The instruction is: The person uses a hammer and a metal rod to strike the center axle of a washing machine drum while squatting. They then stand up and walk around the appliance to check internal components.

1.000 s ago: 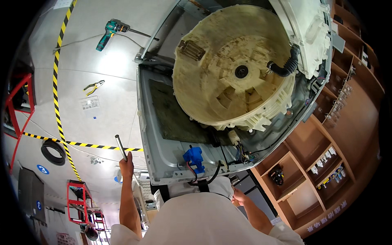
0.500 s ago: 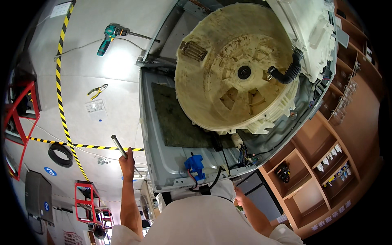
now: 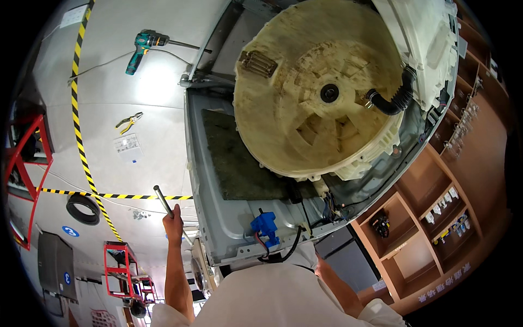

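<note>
My left hand (image 3: 173, 222) is wrapped round a metal rod (image 3: 162, 199) left of an opened washing machine cabinet (image 3: 199, 223). The rod slants, its upper end free above my fist and its lower part passing below. Down at the cabinet's near edge is my right hand (image 3: 320, 264), close to my waist; its fingers are hidden. Inside the cabinet sits a stained, cream-coloured washer tub (image 3: 283, 125) with a dark round hub (image 3: 329, 93). A black corrugated hose (image 3: 402, 98) curves over the tub's right side. A blue pump-like part (image 3: 265, 224) lies near the front edge.
On the floor to the left lie a teal cordless drill (image 3: 140, 50), yellow-black pliers (image 3: 128, 123), a clear parts case (image 3: 127, 146) and a black rubber ring (image 3: 83, 210). Striped tape (image 3: 81, 141) crosses the floor. Brown shelving (image 3: 403, 240) stands to the right.
The whole view has shifted slightly. My left hand and the rod sit a little farther right and lower, closer to the cabinet. My left hand still grips the rod.
</note>
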Motion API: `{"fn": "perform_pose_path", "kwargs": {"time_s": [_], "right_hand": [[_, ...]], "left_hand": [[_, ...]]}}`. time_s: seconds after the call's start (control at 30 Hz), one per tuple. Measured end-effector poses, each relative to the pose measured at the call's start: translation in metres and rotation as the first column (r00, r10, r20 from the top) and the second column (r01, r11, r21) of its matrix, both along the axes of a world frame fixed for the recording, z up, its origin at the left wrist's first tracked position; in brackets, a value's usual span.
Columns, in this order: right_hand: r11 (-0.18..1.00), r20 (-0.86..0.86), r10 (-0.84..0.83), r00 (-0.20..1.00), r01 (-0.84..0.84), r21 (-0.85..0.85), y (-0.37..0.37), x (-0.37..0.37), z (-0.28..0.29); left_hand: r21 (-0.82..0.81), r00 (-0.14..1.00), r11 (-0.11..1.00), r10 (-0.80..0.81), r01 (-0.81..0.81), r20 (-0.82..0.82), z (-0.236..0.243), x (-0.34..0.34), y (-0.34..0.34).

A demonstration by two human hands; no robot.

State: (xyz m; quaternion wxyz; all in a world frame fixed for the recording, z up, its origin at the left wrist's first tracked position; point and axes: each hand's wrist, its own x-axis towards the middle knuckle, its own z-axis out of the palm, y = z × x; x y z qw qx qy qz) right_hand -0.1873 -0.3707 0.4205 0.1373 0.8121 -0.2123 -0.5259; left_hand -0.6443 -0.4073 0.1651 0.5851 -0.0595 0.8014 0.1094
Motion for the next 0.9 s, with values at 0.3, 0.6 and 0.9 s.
{"fn": "perform_pose_path", "kwargs": {"time_s": [0.3, 0.6, 0.9], "right_hand": [[1.000, 0.028, -0.011, 1.000, 0.012, -0.012, 0.006, -0.021, -0.002], [0.999, 0.046, -0.051, 0.998, 0.051, -0.005, -0.009, -0.022, 0.007], [0.997, 0.042, -0.071, 0.997, 0.072, -0.002, -0.024, -0.021, 0.000]], "left_hand": [[0.015, 0.998, 0.998, 0.063, -0.063, 0.030, -0.006, -0.001, 0.009], [0.059, 0.995, 0.994, 0.090, -0.092, 0.038, -0.009, -0.006, -0.005], [0.042, 0.996, 0.996, 0.077, -0.079, 0.039, -0.005, -0.005, -0.001]]}}
